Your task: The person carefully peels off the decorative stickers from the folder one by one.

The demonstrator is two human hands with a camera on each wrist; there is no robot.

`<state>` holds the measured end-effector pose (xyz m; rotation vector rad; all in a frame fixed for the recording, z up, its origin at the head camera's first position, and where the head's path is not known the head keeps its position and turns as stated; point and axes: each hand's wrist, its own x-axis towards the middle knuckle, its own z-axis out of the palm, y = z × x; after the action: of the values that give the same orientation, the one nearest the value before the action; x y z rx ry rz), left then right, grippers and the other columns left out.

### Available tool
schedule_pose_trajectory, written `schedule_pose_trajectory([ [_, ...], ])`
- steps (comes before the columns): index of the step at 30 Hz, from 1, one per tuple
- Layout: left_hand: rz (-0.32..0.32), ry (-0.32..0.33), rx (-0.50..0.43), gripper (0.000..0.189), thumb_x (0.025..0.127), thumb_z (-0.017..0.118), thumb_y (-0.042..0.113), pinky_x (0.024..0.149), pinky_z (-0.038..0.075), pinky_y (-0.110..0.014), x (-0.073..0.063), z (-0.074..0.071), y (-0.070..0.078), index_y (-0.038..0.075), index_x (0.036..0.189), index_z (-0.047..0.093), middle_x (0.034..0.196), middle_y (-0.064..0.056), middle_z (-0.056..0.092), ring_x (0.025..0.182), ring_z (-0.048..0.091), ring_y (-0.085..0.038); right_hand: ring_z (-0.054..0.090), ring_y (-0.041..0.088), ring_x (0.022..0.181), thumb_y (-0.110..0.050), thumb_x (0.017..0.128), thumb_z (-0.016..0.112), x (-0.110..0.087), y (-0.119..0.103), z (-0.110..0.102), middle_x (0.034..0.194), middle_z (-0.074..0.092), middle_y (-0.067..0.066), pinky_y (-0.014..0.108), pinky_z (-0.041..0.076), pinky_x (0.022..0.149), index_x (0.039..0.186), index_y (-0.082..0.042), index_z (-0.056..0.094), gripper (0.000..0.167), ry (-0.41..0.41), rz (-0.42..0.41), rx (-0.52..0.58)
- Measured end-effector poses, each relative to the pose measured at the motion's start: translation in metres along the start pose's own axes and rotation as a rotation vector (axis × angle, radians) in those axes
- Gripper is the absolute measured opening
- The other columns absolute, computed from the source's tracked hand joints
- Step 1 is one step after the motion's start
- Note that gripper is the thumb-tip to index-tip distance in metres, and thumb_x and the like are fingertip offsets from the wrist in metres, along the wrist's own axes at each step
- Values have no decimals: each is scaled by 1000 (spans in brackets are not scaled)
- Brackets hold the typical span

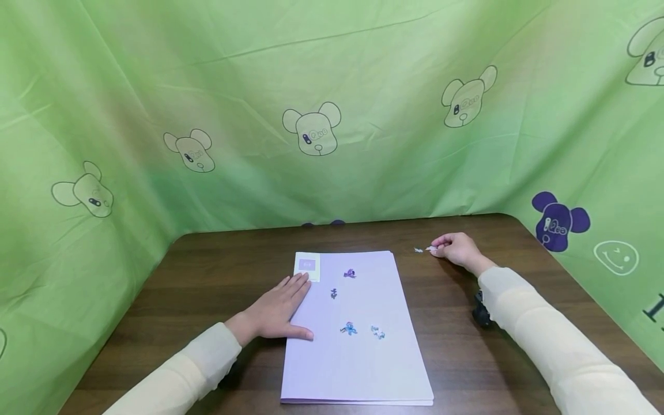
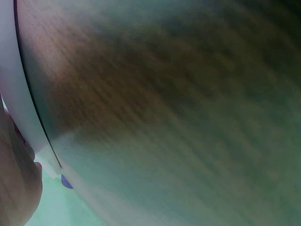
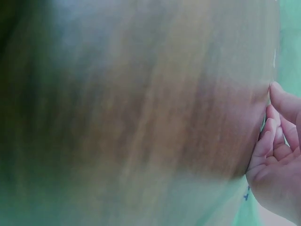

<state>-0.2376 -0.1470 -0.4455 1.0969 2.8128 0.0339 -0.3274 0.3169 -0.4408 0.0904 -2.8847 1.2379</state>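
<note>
Brown table (image 1: 223,262); left hand (image 1: 277,305) on paper (image 1: 358,369) bearing figures (image 1: 350,328).

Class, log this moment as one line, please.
left hand: rests on white paper | right hand: pinches small white piece | on paper: four small figures

I am working in bright, even light, my sleeves (image 1: 539,328) casting soft shadows toward the near edge of the counter (image 1: 207,271); both wrist views are blurring its grain, with darkness filling one upper corner of each.
</note>
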Motion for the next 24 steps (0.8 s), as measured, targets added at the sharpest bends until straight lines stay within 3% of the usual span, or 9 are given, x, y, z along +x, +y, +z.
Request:
schedule_pose_trajectory([
  [24, 14, 0, 6, 115, 77, 35, 87, 117, 8, -41, -1, -3, 1, 6, 156, 15, 162, -9, 7, 148, 3, -22, 50, 14, 75, -10, 87, 72, -2, 0, -3, 84, 60, 6, 25, 42, 65, 110, 11, 63, 32, 3, 23, 29],
])
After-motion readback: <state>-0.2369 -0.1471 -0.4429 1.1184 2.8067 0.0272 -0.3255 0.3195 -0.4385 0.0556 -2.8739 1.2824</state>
